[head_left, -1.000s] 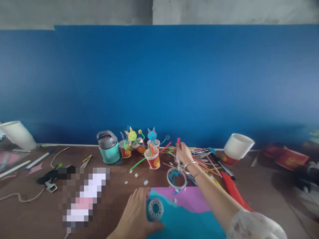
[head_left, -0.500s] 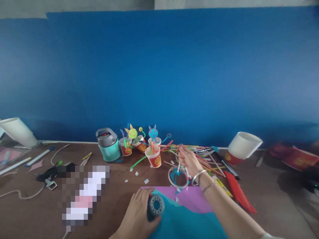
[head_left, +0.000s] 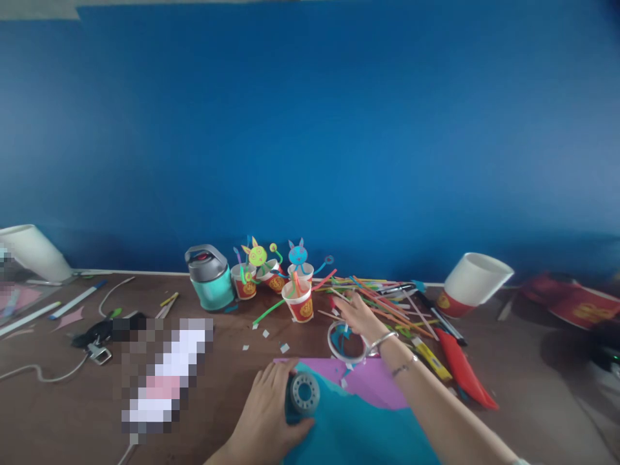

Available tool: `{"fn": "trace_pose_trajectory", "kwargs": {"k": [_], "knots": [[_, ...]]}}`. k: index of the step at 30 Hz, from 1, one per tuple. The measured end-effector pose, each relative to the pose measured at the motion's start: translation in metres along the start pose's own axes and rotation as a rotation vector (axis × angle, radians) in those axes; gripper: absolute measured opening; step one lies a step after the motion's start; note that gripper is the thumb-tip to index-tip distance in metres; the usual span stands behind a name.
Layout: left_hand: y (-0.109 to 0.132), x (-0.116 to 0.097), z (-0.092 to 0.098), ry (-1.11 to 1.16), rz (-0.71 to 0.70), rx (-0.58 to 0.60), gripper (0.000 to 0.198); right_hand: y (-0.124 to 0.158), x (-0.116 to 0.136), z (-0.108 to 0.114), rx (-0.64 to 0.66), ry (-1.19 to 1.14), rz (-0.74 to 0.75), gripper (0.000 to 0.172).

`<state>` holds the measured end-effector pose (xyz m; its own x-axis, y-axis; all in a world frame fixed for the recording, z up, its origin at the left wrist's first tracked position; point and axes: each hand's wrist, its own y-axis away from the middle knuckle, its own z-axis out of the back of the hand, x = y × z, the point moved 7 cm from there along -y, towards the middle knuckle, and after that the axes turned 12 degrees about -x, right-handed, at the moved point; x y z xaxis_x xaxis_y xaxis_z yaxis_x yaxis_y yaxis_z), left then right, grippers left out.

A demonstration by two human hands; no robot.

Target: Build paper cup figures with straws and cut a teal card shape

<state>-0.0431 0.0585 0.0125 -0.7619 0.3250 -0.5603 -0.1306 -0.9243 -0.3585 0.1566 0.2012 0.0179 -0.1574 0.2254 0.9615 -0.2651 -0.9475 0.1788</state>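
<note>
My left hand (head_left: 271, 410) is wrapped around the side of a dark tape dispenser (head_left: 305, 392) with a grey ringed hub, which stands on blue paper (head_left: 358, 429). Purple paper (head_left: 378, 387) lies partly under the blue sheet. My right hand (head_left: 359, 315), with bracelets at the wrist, reaches over the near left part of a pile of coloured straws (head_left: 382, 297). Its fingers are stretched forward and look apart; a small red bit shows at the fingertips, and I cannot tell whether they touch it. Just below is a white ring-shaped rim (head_left: 334, 349) with blue paper scraps inside.
Paper cups (head_left: 298, 303) with straws and paper animal faces stand at the back, beside a teal flask (head_left: 213, 290). A large white-and-red cup (head_left: 472, 281) leans at right, near a red pouch (head_left: 465, 368) and a yellow box (head_left: 431, 358). Left lie cords and keys (head_left: 99, 352).
My right hand has moved slightly left and lower in view, and its fingers have gone from bunched to stretched out. My left hand stays on the tape dispenser. The view has tilted down a little.
</note>
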Motion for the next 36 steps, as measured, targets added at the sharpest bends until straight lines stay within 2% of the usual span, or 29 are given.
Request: {"fn": "trace_pose_trajectory", "kwargs": {"k": [3,5,8,10,12,16,19,23,26,28,30,33,36], "knots": [[0.001,0.000,0.002,0.058,-0.009,-0.034,0.054,0.005,0.004,0.009,-0.016,0.031,0.050,0.055],[0.000,0.000,0.004,0.135,0.015,-0.058,0.048,0.011,0.012,0.012,-0.003,0.022,0.151,0.060],[-0.002,0.002,0.007,0.339,0.123,-0.082,0.045,0.027,0.022,0.011,0.035,-0.065,0.270,0.044],[-0.005,0.005,0.007,0.569,0.233,-0.081,0.041,0.038,0.019,0.007,0.076,-0.178,0.210,0.028],[-0.007,0.007,0.003,0.854,0.358,-0.036,0.036,0.048,0.011,0.000,0.129,-0.341,0.088,0.021],[-0.005,0.010,-0.009,1.331,0.689,0.085,0.049,0.070,0.003,-0.020,0.326,-0.587,-0.071,0.024],[-0.003,0.012,-0.014,1.478,0.864,0.116,0.053,0.086,0.004,-0.031,0.482,-0.618,-0.073,0.036],[-0.002,0.011,-0.016,1.521,0.936,0.164,0.053,0.100,0.008,-0.042,0.576,-0.624,-0.045,0.030],[-0.002,0.010,-0.020,1.519,0.960,0.211,0.054,0.107,0.015,-0.039,0.481,-0.534,0.165,0.025],[-0.002,0.009,-0.024,1.518,0.955,0.241,0.056,0.114,0.021,-0.033,0.365,-0.376,0.383,0.023],[-0.003,0.004,-0.026,1.542,0.906,0.278,0.056,0.124,0.025,-0.031,0.302,-0.173,0.591,0.030],[-0.002,-0.005,-0.024,1.530,0.785,0.302,0.053,0.141,0.026,-0.036,0.352,0.094,0.839,0.043],[0.000,0.002,-0.014,1.234,0.709,0.219,0.054,0.149,0.025,-0.039,0.395,0.233,0.987,0.033]]}}
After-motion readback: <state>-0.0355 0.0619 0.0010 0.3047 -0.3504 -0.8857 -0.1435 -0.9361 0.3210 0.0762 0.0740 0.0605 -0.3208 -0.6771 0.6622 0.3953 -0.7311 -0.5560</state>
